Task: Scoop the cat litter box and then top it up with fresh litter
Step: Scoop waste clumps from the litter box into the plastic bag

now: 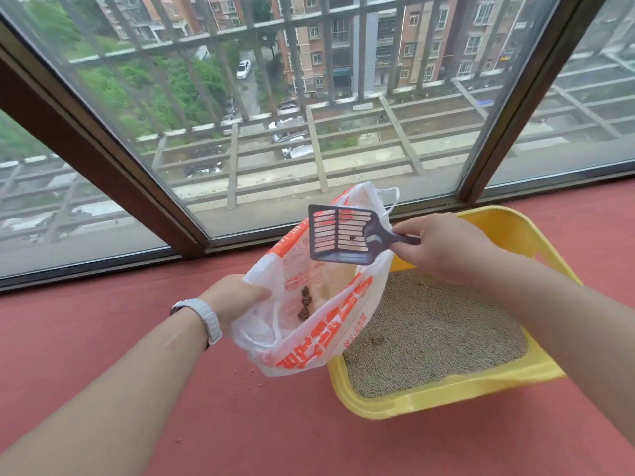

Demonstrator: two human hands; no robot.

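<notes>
A yellow litter box (446,393) filled with grey-beige litter (433,331) sits on the red floor at the right. My left hand (233,300) grips the edge of a white plastic bag with orange print (330,324), holding it open over the box's left corner. Brown clumps (304,305) lie inside the bag. My right hand (443,249) pinches the handle of a dark grey slotted scoop (343,235), held tilted above the bag's mouth. The scoop is nearly empty, with a small bit stuck on its slots.
The red floor (240,424) spreads to the left and front, with a few stray litter grains near the bag. A large window with dark frames (113,166) runs along the far side, close behind the bag and box.
</notes>
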